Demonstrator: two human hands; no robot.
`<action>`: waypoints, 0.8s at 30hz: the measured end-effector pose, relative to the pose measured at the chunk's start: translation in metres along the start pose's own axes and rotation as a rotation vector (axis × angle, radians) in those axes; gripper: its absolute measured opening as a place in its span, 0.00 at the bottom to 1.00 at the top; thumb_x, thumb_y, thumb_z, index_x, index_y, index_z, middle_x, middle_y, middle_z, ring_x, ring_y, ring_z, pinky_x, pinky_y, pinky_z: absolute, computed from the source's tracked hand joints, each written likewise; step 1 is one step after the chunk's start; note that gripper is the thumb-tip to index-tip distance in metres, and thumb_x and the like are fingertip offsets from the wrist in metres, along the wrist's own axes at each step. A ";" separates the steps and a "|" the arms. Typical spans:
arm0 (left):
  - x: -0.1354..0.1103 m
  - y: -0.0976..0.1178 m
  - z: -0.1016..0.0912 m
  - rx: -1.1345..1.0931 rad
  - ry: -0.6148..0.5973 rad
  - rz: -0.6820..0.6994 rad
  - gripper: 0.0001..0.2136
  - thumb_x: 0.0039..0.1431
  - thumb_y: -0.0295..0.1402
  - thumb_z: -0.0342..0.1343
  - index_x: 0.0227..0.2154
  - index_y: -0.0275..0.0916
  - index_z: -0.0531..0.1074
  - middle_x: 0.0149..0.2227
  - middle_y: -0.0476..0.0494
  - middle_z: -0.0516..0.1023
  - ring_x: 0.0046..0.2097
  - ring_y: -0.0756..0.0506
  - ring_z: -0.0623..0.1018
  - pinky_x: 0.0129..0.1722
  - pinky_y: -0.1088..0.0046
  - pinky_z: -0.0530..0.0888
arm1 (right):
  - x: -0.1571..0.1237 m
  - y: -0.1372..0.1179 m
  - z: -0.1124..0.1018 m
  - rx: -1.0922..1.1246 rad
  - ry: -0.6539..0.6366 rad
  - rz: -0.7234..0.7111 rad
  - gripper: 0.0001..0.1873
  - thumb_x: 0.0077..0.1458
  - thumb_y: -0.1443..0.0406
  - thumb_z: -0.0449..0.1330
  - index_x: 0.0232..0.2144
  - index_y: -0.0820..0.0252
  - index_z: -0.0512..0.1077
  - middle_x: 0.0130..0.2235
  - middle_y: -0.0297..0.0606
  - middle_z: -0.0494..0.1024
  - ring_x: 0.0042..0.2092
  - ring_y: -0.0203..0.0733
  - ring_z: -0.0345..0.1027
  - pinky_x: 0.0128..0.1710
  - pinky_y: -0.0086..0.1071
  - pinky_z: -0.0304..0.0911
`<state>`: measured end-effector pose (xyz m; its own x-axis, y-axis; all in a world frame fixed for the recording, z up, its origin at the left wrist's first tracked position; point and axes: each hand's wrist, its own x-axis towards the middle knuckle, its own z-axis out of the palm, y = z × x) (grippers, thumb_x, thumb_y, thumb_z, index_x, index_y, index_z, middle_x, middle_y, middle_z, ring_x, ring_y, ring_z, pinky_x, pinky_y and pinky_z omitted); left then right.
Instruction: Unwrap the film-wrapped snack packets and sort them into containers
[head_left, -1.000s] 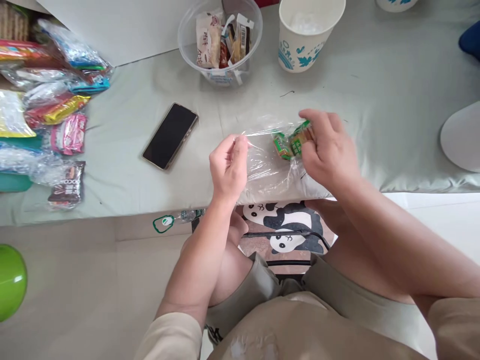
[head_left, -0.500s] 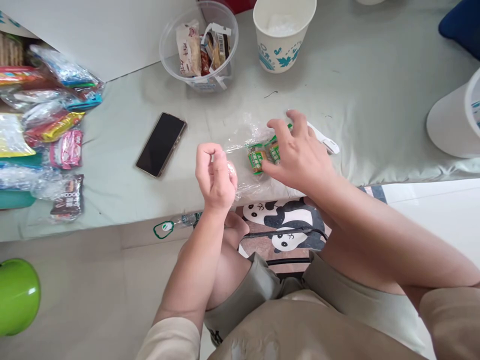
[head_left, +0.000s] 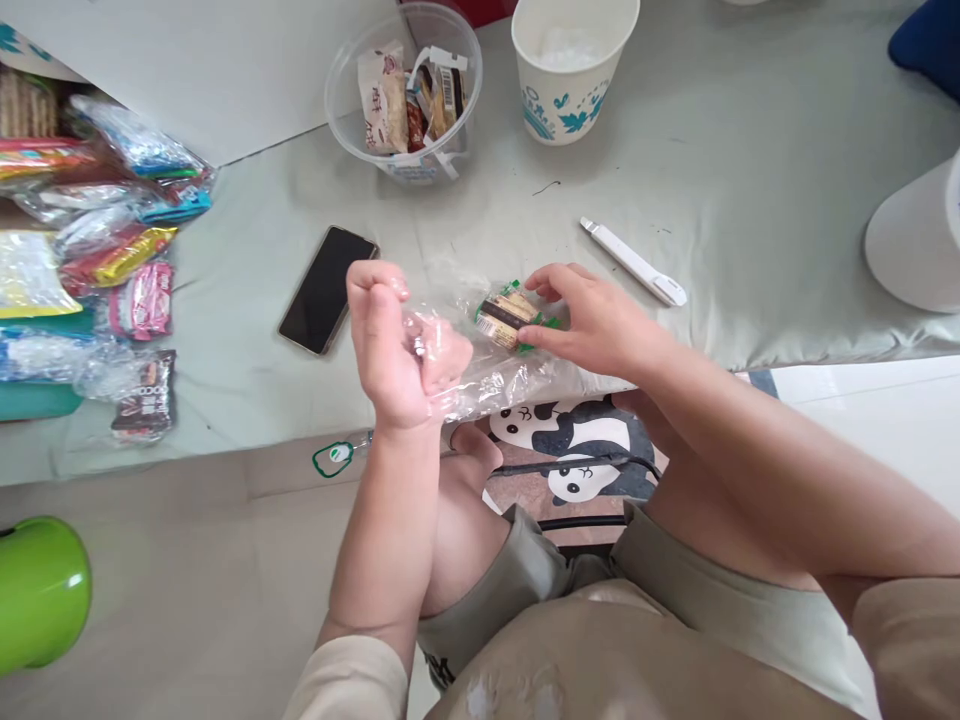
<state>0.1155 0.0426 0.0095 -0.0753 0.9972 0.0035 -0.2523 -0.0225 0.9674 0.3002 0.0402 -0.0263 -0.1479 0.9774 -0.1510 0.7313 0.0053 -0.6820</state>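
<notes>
My left hand (head_left: 386,350) is closed on a crumpled clear plastic bag (head_left: 495,385), which spreads from the fist across the table edge. To its right lie small wrapped snack packets (head_left: 501,316) with green ends, their barcode side facing up. My right hand (head_left: 589,315) has its thumb and fingers around the right end of these packets. Part of that end is hidden by the fingers. A white utility knife (head_left: 634,262) lies on the cloth just beyond my right hand. Left of my left hand rests a black phone (head_left: 326,290).
A clear round tub (head_left: 405,165) with snack packs and a paper cup (head_left: 566,105) stand at the back. Several wrapped snacks (head_left: 120,220) pile up at the left. A white container (head_left: 915,245) is at the right, and a green bin (head_left: 45,595) is on the floor.
My left hand has moved left, stretching the plastic bag. The snack packets have turned from their green front to the barcode side. My right hand has drawn nearer, uncovering the knife.
</notes>
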 end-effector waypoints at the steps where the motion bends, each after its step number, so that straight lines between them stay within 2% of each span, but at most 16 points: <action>1: 0.000 -0.001 -0.007 0.034 0.023 -0.036 0.18 0.64 0.53 0.57 0.31 0.49 0.58 0.13 0.63 0.41 0.11 0.52 0.42 0.14 0.69 0.44 | 0.001 -0.001 0.000 0.001 0.005 0.029 0.25 0.59 0.53 0.62 0.55 0.58 0.72 0.53 0.48 0.80 0.49 0.53 0.75 0.46 0.44 0.70; 5: 0.001 -0.004 -0.031 0.111 0.092 -0.116 0.20 0.62 0.58 0.54 0.31 0.50 0.57 0.12 0.64 0.38 0.12 0.51 0.41 0.16 0.68 0.45 | 0.004 -0.018 0.013 -0.151 0.085 0.100 0.34 0.56 0.44 0.63 0.55 0.61 0.70 0.51 0.54 0.79 0.52 0.63 0.73 0.43 0.47 0.69; 9: 0.003 -0.006 -0.046 0.116 0.111 -0.114 0.19 0.62 0.57 0.55 0.31 0.50 0.58 0.12 0.63 0.40 0.12 0.50 0.42 0.17 0.67 0.45 | 0.007 -0.034 0.028 -0.261 0.049 0.085 0.32 0.51 0.50 0.67 0.52 0.63 0.70 0.51 0.58 0.76 0.52 0.65 0.71 0.43 0.48 0.70; 13: 0.007 -0.006 -0.056 0.049 0.138 -0.087 0.16 0.65 0.54 0.55 0.32 0.50 0.59 0.11 0.64 0.41 0.12 0.51 0.40 0.17 0.67 0.43 | 0.009 -0.029 0.027 -0.200 0.007 0.120 0.36 0.49 0.55 0.67 0.57 0.65 0.67 0.52 0.58 0.73 0.48 0.62 0.73 0.45 0.50 0.71; 16: 0.009 -0.007 -0.059 -0.028 0.123 -0.090 0.16 0.65 0.51 0.56 0.32 0.49 0.58 0.10 0.65 0.42 0.11 0.51 0.40 0.16 0.68 0.42 | 0.007 -0.017 0.022 -0.092 0.083 0.098 0.34 0.48 0.56 0.68 0.55 0.62 0.68 0.53 0.56 0.73 0.47 0.57 0.74 0.46 0.49 0.72; 19: 0.011 -0.008 -0.060 -0.116 0.102 -0.114 0.17 0.65 0.50 0.58 0.32 0.49 0.58 0.10 0.65 0.43 0.11 0.52 0.40 0.15 0.70 0.40 | 0.007 -0.004 0.016 0.081 0.112 0.083 0.34 0.45 0.54 0.71 0.52 0.57 0.67 0.46 0.47 0.76 0.44 0.53 0.75 0.44 0.47 0.73; 21: 0.014 -0.009 -0.062 -0.163 0.116 -0.127 0.17 0.65 0.50 0.59 0.32 0.49 0.58 0.10 0.66 0.42 0.11 0.53 0.40 0.16 0.71 0.39 | 0.007 0.003 0.013 0.287 0.075 0.088 0.35 0.45 0.52 0.71 0.52 0.54 0.65 0.42 0.40 0.77 0.41 0.50 0.76 0.41 0.46 0.74; 24: 0.019 -0.009 -0.065 -0.219 0.140 -0.148 0.16 0.66 0.48 0.58 0.32 0.48 0.59 0.12 0.65 0.41 0.12 0.54 0.40 0.16 0.71 0.39 | 0.008 0.011 0.009 0.694 0.036 0.099 0.32 0.45 0.51 0.71 0.48 0.52 0.64 0.41 0.37 0.78 0.40 0.47 0.77 0.39 0.44 0.76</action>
<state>0.0535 0.0568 -0.0152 -0.1502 0.9715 -0.1832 -0.4714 0.0925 0.8771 0.3012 0.0464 -0.0420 -0.0715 0.9728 -0.2205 0.1445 -0.2086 -0.9673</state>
